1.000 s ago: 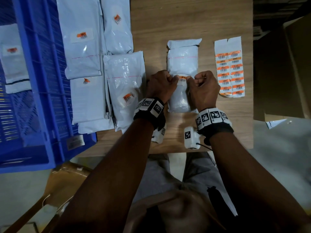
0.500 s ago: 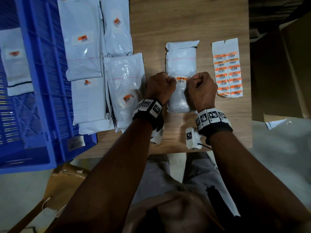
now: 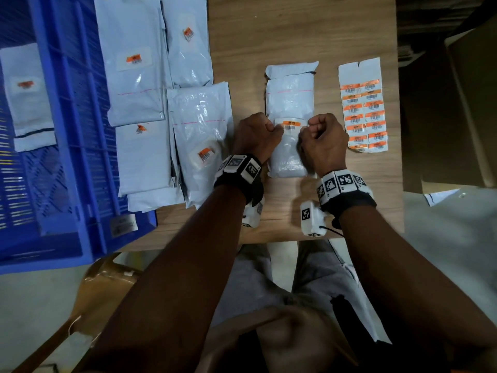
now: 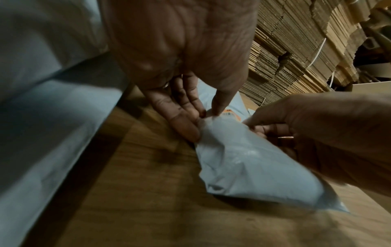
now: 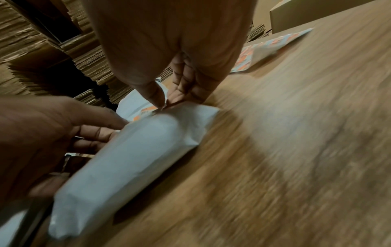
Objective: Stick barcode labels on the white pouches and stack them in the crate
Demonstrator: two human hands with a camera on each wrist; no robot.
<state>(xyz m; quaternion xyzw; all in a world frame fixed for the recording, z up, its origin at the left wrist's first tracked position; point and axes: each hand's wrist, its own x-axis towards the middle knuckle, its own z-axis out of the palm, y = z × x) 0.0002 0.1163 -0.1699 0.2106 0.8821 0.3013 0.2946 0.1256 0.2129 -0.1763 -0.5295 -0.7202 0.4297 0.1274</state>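
Both hands, left (image 3: 256, 134) and right (image 3: 324, 140), had a pinching grip on the label (image 3: 291, 125) ends over the pouch (image 3: 289, 103) lying mid-worktop (image 3: 295, 30); pouch looked light, soft, slippery, so I'd grab its edges.

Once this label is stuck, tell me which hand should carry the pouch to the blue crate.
Left, probably. The left hand is on the pouch's crate side; the crate lies left, beyond the labelled pouches.
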